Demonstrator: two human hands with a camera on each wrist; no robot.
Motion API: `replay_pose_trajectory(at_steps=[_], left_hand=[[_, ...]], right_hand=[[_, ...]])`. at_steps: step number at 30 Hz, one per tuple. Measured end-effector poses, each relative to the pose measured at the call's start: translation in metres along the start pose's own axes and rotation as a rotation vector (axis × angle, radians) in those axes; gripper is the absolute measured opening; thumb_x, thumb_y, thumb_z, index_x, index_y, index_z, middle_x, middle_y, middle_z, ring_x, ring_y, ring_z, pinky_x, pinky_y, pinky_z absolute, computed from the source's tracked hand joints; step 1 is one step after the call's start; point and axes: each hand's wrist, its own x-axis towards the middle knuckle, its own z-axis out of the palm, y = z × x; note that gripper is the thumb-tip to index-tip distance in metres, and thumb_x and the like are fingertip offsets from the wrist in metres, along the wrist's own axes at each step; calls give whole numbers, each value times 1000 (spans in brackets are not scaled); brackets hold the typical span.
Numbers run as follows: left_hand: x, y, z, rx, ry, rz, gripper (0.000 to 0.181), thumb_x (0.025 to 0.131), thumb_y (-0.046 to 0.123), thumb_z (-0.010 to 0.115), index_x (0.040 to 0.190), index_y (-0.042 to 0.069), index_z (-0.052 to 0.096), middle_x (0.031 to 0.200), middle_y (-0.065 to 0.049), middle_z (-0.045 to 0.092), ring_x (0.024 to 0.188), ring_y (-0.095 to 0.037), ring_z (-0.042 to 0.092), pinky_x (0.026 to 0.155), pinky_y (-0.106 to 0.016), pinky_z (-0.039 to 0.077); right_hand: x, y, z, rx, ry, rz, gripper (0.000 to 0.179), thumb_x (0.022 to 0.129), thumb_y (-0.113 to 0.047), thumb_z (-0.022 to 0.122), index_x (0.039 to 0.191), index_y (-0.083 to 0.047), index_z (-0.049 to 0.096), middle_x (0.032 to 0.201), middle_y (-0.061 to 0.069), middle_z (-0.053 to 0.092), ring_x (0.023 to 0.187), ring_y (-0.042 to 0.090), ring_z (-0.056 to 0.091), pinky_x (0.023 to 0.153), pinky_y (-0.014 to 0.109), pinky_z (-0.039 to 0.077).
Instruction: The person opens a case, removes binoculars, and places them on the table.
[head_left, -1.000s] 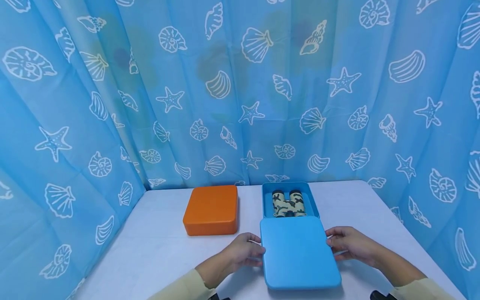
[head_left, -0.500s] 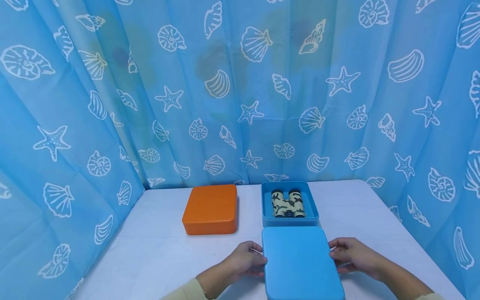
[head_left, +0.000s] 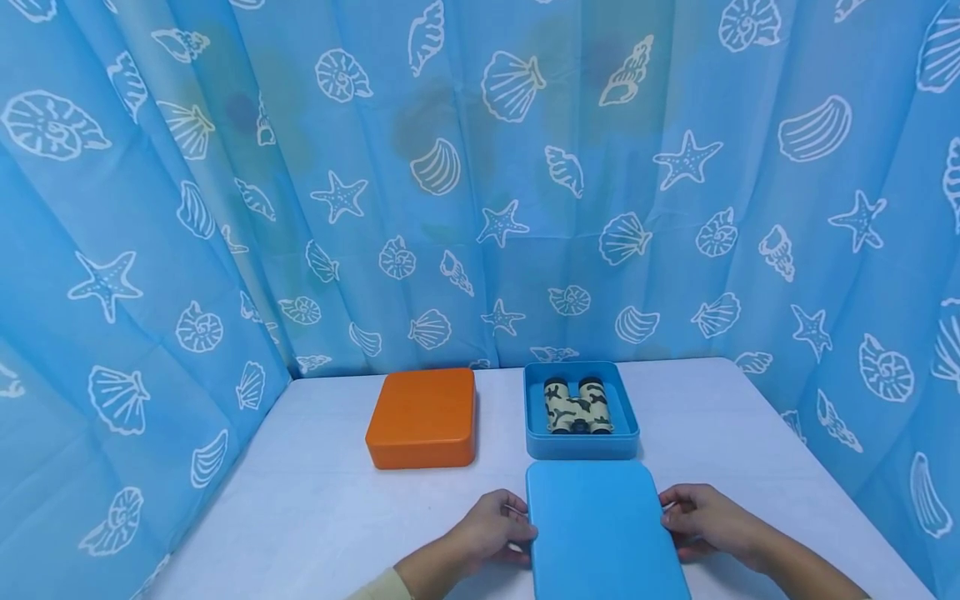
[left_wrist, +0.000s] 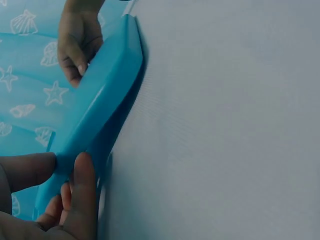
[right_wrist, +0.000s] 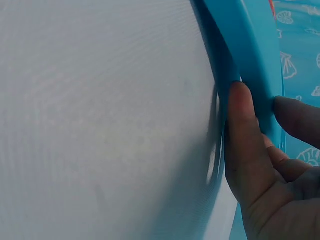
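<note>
Blue lid [head_left: 603, 533]: plain, smooth, rounded corners, shallow rim; broad face up, near edge cut off in head view. Pinched at opposite sides by left hand [head_left: 491, 527] and right hand [head_left: 705, 523], fingers reaching under rim. Separate from open blue box [head_left: 582, 448], just on its near side.

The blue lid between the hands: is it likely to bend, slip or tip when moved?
The blue lid is probably stiff: its top looks flat, without sag. It may be slightly slippery, as its surface looks smooth. The left hand and right hand hold opposite sides, so releasing one may tip it.
</note>
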Motion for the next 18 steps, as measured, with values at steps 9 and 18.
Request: replay_pose_trajectory(at_steps=[9,18], left_hand=[[-2,1,3,161,13,28,21,86,3,71,102,4,58,84,-12,61,72,-21,66,62,-33,58],[-1,3,5,347,40,21,22,84,15,76,98,6,60,80,-10,60,67,-21,63,60,-32,56]], right_hand=[[0,-1,4,-110,42,16,25,93,-5,60,115,7,58,87,12,59,76,23,61,67,37,57],[-2,-7,10,-273,66,1,22,90,-10,66,106,5,62,82,9,60,74,21,63,65,37,57]])
